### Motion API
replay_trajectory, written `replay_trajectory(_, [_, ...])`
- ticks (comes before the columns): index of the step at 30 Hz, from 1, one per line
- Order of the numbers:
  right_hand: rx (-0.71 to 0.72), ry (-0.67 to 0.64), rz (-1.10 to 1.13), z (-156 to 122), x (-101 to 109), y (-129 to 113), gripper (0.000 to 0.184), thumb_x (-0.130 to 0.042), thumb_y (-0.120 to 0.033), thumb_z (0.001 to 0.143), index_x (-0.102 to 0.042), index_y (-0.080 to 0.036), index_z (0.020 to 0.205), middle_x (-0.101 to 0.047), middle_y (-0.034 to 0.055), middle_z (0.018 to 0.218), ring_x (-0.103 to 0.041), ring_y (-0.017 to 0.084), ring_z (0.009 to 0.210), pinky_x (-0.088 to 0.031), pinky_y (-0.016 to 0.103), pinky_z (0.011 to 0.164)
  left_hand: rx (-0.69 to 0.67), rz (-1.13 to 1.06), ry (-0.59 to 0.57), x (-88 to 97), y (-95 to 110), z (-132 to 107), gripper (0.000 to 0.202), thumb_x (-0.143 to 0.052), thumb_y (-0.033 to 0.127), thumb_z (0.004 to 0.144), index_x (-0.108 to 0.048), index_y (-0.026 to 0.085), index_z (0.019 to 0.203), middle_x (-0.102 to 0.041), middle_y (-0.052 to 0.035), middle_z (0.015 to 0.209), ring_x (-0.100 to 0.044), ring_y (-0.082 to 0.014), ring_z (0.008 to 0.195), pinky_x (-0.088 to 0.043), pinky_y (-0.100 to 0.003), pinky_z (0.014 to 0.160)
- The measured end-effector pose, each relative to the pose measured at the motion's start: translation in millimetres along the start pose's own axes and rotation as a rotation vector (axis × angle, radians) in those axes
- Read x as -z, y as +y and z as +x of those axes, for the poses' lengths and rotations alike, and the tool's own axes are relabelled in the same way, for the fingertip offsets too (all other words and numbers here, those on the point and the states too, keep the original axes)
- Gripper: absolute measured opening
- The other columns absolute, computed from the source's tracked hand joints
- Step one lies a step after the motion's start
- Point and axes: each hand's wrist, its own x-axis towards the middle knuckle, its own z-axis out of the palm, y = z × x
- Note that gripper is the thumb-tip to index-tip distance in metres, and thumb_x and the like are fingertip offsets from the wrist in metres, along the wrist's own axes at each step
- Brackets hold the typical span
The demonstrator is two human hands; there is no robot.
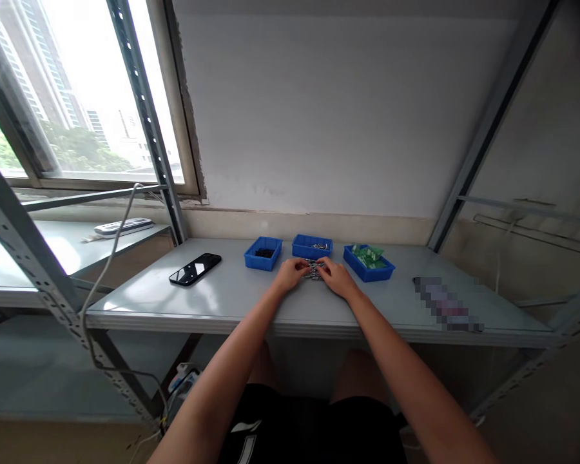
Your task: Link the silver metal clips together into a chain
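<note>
A small heap of shiny metal pieces (313,269) lies on the grey tabletop between my two hands, too small to name. My left hand (290,274) rests at its left side, with thumb and fingers bent together at the metal pieces. At the right side of the heap, my right hand (337,277) has its fingers curled in the same way. What sits between the fingertips of either hand is too small to make out. Just behind the heap stands a blue tray (311,254) with a few metal pieces in it.
Left of the hands is a blue tray (258,262) of dark small parts; to the right, another blue tray (376,274) holds green packets (368,256). A black phone (195,269) lies farther left. A blurred-out flat object (445,304) lies at right. Metal posts frame the table.
</note>
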Motion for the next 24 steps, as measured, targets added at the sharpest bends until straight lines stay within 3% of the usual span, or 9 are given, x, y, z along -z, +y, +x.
replay_trajectory(8, [0.019, -0.053, -0.002, -1.5, 0.0, -0.5, 0.021, -0.043, -0.030, 0.089, -0.061, -0.022, 0.093, -0.068, 0.0034, 0.080, -0.061, 0.018, 0.071, -0.037, 0.025, 0.062, -0.008, -0.047, -0.017, 1.0, 3.2, 0.6, 0.019, -0.065, 0.029, 0.074, -0.070, 0.013, 0.083, -0.069, -0.0075, 0.080, -0.061, -0.0196, 0.074, -0.045, -0.029, 0.070])
replay_trajectory(16, [0.013, -0.065, -0.001, -3.5, 1.2, -3.3, 0.020, -0.039, -0.030, 0.091, -0.056, -0.022, 0.096, -0.066, 0.0034, 0.079, -0.060, 0.018, 0.069, -0.036, 0.024, 0.062, -0.011, -0.149, -0.031, 2.3, 10.0, 0.7, 0.026, -0.062, 0.032, 0.076, -0.069, 0.011, 0.090, -0.070, -0.0100, 0.087, -0.063, -0.0213, 0.083, -0.047, -0.029, 0.074])
replay_trajectory(24, [-0.010, -0.030, 0.017, -3.0, 5.4, -7.0, 0.021, -0.032, -0.030, 0.093, -0.050, -0.021, 0.097, -0.062, 0.0012, 0.071, -0.058, 0.018, 0.067, -0.037, 0.026, 0.064, -0.004, -0.157, -0.064, 0.8, 8.0, 0.6, 0.024, -0.061, 0.031, 0.077, -0.070, 0.011, 0.086, -0.070, -0.0094, 0.085, -0.062, -0.0200, 0.079, -0.046, -0.030, 0.075])
